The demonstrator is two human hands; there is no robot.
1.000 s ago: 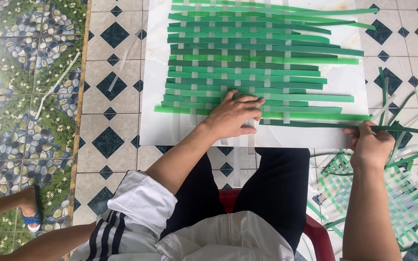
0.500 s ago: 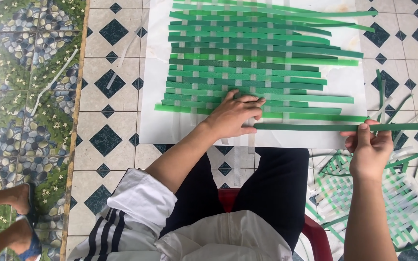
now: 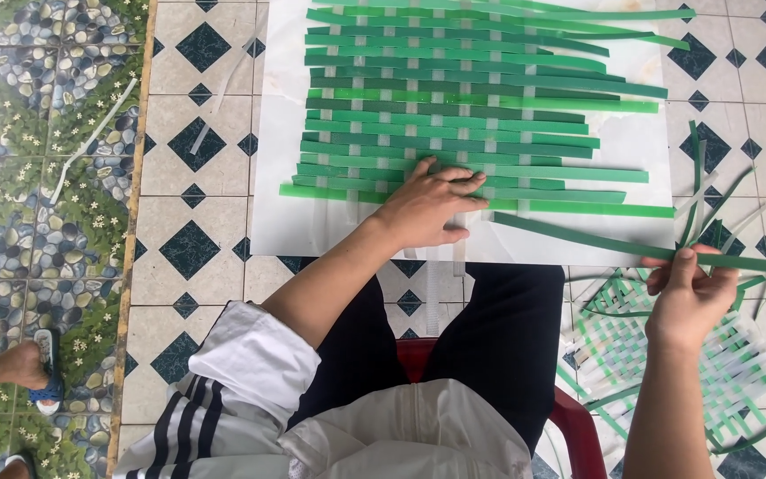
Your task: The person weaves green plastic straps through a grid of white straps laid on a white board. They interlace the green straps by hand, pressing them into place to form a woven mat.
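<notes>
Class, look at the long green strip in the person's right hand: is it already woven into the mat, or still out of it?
Out. The green strip is pinched by the right hand, lying slanted below the woven mat.

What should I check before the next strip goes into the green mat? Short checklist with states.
1. Left hand flat on the woven mat, pinning its near edge: ok.
2. Right hand pinching the loose green strip: ok.
3. Strip's far tip at the mat's near edge: ok; whether it is under a white vertical strip: cannot tell.
4. Strip lined up with the rows: not ok, it slants.
5. White sheet lying flat on the tiled floor: ok.
</notes>
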